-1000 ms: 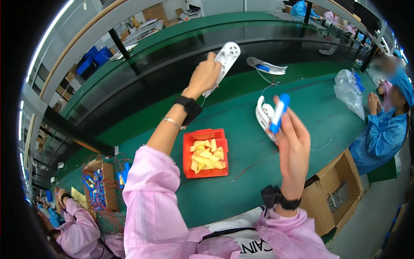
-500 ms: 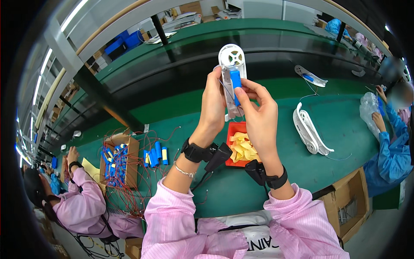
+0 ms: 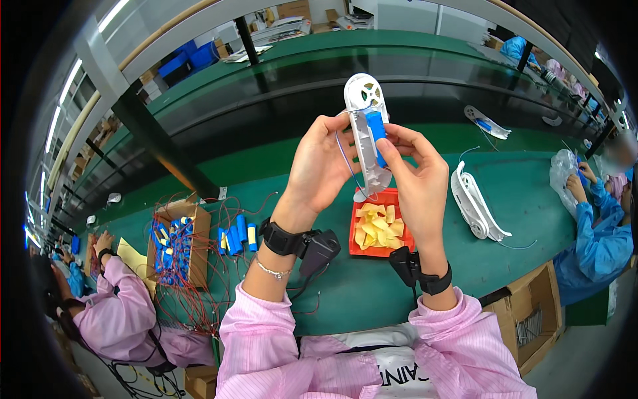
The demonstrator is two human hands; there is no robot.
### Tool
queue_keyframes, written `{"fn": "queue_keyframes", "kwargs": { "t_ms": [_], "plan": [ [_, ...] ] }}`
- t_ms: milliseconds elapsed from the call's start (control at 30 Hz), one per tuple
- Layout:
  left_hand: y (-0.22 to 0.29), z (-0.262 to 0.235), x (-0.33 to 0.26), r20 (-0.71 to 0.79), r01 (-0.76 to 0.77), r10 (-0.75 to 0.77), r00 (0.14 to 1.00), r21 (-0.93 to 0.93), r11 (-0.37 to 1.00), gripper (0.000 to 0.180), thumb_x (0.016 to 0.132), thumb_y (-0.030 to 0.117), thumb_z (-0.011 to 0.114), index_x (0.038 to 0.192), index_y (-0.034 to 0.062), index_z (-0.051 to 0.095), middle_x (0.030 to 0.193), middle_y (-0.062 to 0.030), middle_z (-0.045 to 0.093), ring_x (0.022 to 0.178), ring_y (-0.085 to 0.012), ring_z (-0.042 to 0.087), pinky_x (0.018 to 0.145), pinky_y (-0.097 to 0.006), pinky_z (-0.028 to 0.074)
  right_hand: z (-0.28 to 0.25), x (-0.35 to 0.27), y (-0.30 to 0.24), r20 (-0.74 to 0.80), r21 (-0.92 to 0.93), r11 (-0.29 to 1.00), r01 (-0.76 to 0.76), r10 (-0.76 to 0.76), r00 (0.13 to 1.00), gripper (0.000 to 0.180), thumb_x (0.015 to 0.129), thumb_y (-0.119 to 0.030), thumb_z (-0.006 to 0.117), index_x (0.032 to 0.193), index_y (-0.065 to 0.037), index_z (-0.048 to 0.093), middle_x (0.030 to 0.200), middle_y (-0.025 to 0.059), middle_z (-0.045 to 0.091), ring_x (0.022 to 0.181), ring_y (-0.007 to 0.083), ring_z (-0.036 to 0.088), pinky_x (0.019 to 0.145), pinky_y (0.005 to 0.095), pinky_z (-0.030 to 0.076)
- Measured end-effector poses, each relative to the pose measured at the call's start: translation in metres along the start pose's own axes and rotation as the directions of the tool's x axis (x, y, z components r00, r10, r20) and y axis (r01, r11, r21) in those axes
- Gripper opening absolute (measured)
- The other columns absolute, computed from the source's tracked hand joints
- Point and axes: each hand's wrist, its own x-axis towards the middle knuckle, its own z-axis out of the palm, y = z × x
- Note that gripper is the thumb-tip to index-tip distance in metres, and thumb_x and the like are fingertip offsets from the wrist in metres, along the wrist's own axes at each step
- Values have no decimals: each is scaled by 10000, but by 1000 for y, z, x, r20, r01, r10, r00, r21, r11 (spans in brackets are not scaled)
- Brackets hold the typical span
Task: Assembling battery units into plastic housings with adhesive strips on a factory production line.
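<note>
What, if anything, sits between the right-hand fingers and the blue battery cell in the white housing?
Nothing visible does. The right hand already has its fingertips on the blue battery cell, which sits in the white housing gripped by the left hand.

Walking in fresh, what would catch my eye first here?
Centre stage, the left hand holds up a white plastic housing while the right hand presses a blue cylindrical cell into it. Below them on the green bench sits a red tray of yellow pieces; to the left, a cardboard box of blue cells trails red wires.
</note>
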Motion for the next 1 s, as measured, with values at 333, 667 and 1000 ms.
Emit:
{"fn": "queue_keyframes", "kwargs": {
  "t_ms": [333, 667, 1000],
  "plan": [
    [-18, 16, 0, 12, -156, 157, 988, -30, 987, 507, 1016, 323, 206, 1382, 3, 351, 1318, -182, 512, 1136, -285, 547, 962, -451, 471, 13, -8, -3, -52, 64, 994, -85, 88, 995, 203, 859, -41, 666, 1037, 57, 667, 932, 91, 624, 833, 119, 607, 669, 261, 538],
    [-22, 29, -7, -24, -170, 169, 985, -96, 981, 508, 1020, 317, 181, 1408, 16, 312, 1333, -188, 501, 1165, -304, 529, 983, -436, 457, 13, -12, -4, -94, 17, 998, -63, 64, 994, 199, 847, -37, 670, 1037, 22, 683, 908, 101, 633, 745, 144, 611, 619, 256, 511],
    [1, 6, -17, -12, -244, 249, 968, -264, 933, 518, 1003, 300, 209, 1393, -16, 334, 1349, -215, 488, 1181, -321, 535, 1020, -442, 439, 15, -8, -1, 80, -328, 875, 356, -349, 934, 325, 846, -63, 648, 1162, -21, 589, 1167, 128, 519, 1023, 226, 506, 917, 343, 422]
  ]
}}
